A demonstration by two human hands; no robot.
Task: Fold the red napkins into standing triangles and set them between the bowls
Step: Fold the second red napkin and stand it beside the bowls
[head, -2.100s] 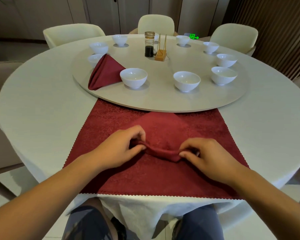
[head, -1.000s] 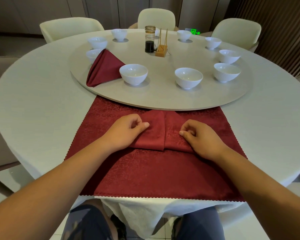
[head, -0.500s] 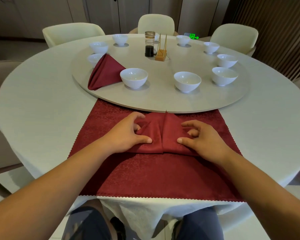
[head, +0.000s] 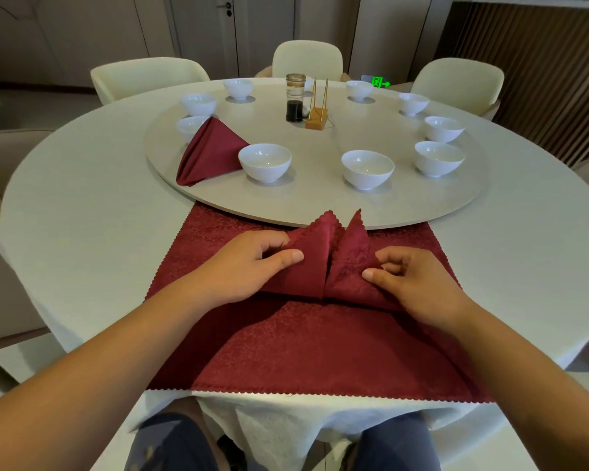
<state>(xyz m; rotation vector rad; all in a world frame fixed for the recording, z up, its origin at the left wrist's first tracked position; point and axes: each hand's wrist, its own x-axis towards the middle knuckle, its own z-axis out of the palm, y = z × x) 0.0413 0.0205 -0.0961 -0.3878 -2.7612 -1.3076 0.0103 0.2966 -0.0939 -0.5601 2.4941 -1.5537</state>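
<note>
A red napkin [head: 334, 263] lies half-folded on a flat red cloth [head: 313, 348] at the table's near edge. Its two pointed flaps stand up side by side, tips toward the turntable. My left hand [head: 249, 266] pinches the left flap between thumb and fingers. The right flap is pinched the same way by my right hand [head: 412, 280]. A finished folded red napkin [head: 208, 153] stands on the turntable at the left, between a near white bowl [head: 265, 162] and a farther bowl [head: 190, 126]. Another near bowl [head: 367, 168] sits to the right.
A round beige turntable [head: 313, 198] carries several white bowls around its rim, a soy sauce jar [head: 294, 98] and a gold holder [head: 317, 113] at its centre. Cream chairs [head: 307, 59] ring the white-clothed table [head: 82, 232].
The napkin's two halves were pressed flat under my hands half a second ago. Now both hands have pulled the outer flaps up and inward, so two pointed tips stand raised.
</note>
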